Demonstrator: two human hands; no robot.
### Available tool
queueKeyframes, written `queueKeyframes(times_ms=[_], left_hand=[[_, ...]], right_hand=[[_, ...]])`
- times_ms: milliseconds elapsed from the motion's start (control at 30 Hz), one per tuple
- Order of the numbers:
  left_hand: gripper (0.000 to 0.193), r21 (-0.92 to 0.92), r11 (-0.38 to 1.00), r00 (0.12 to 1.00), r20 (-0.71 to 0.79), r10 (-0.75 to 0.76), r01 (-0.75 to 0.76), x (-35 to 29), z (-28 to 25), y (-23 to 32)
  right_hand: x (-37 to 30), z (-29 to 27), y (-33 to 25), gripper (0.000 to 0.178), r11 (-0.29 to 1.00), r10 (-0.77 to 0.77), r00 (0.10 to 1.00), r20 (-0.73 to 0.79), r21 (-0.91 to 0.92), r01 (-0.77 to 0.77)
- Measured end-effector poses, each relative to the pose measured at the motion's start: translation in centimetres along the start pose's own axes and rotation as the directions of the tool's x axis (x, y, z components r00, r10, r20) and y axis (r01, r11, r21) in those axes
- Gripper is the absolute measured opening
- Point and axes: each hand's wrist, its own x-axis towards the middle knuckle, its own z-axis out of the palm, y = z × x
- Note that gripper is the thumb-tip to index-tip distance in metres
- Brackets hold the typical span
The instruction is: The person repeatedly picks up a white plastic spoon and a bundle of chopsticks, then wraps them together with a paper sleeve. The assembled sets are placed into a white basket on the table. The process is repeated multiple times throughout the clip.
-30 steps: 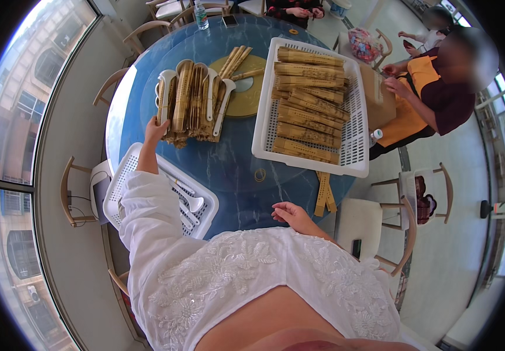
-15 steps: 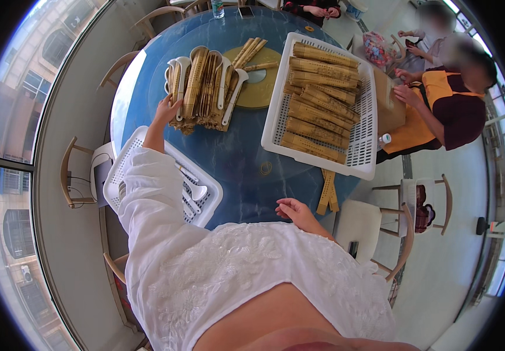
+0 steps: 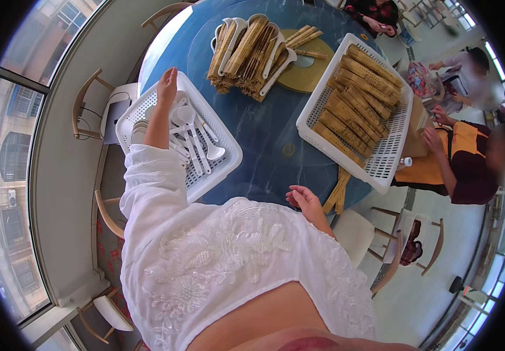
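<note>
My left hand, fingers stretched out and nothing visible in it, is over the far left side of a white plastic basket. White long-handled spoons lie in that basket, some hidden under my forearm. Beyond it on the blue round table stands a bundle of gold-brown patterned long packets, with several white spoons tucked in around them. My right hand rests near the table's front edge, fingers loosely bent and apart, holding nothing I can see.
A larger white basket with rows of similar packets stands on the right. Loose packets stick out beneath it. A yellow disc lies behind the bundle. Someone in an orange apron works beyond the basket; a chair is at my right.
My left hand has let go of the bundle's left side and moved back over the spoon basket. The view has turned, shifting the table's things rightward. My right hand stays near the edge.
</note>
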Motion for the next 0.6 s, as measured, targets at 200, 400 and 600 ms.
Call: queueKeyframes(times_ms=[200,400,600], left_hand=[[0.037,0.31,0.918,0.969,-0.1,-0.227,0.247,-15.0,-7.3,-6.6],[0.048,0.604,0.701,0.811,0.147,-0.566,0.38,-22.5,-3.8,-5.4],[0.058,0.761,0.596,0.891,0.055,-0.452,0.255,-22.7,-0.3,-2.8]], right_hand=[[-1.3,1.2,0.6,0.027,0.999,0.012,0.999,0.032,-0.03,-0.011],[-2.3,2.0,1.6,0.026,0.999,0.012,1.0,0.013,-0.041,-0.012],[-3.9,3.0,2.0,0.026,1.0,-0.027,1.0,-0.011,-0.013,0.027]])
